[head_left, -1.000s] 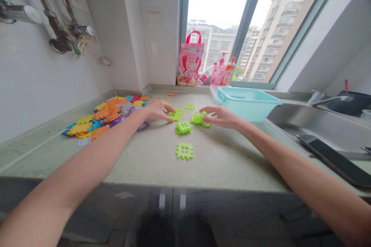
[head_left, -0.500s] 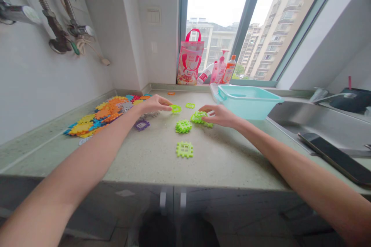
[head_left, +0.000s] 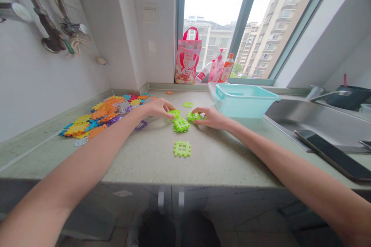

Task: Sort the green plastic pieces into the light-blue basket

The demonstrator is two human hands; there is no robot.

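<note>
Mid-frame, the right hand [head_left: 211,118] clamps lime-green toothed plastic squares [head_left: 191,116]; the left hand [head_left: 159,108] touches another, grip unclear. Pink plastic bag [head_left: 188,61], upper centre: lettering unreadable.

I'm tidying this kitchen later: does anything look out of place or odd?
Two things: a phone lies right beside the metal sink, where it might get wet, and one orange piece lies alone at the back of the counter, apart from the colorful pile. I see nothing spilled.
</note>
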